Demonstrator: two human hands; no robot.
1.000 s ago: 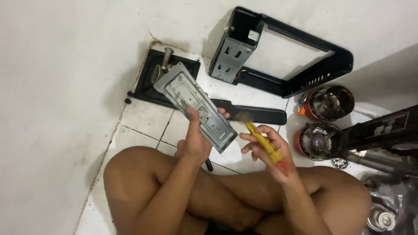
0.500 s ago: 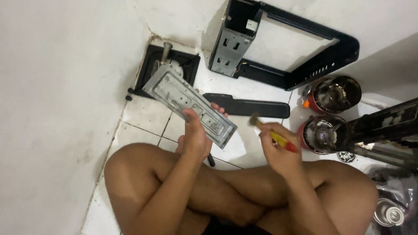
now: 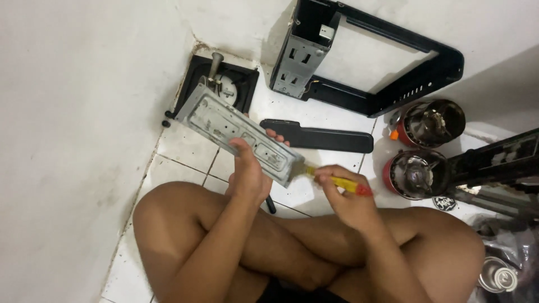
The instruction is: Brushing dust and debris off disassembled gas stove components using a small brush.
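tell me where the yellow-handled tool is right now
In the head view, the yellow-handled tool is in the right hand, right of centre, its tip at the near end of the grey metal panel held by the left hand.

i'm looking down at what reads as a home floor used as a makeshift repair spot, not a proper workshop. the white tiled floor (image 3: 185, 151) meets a plain white wall (image 3: 73, 112) in a grimy corner, and i sit cross-legged among dismantled parts: a black metal frame (image 3: 393, 101) leaning on the wall, a black panel (image 3: 320, 137) lying flat, and two round red canisters (image 3: 418, 171) just beside my knee.
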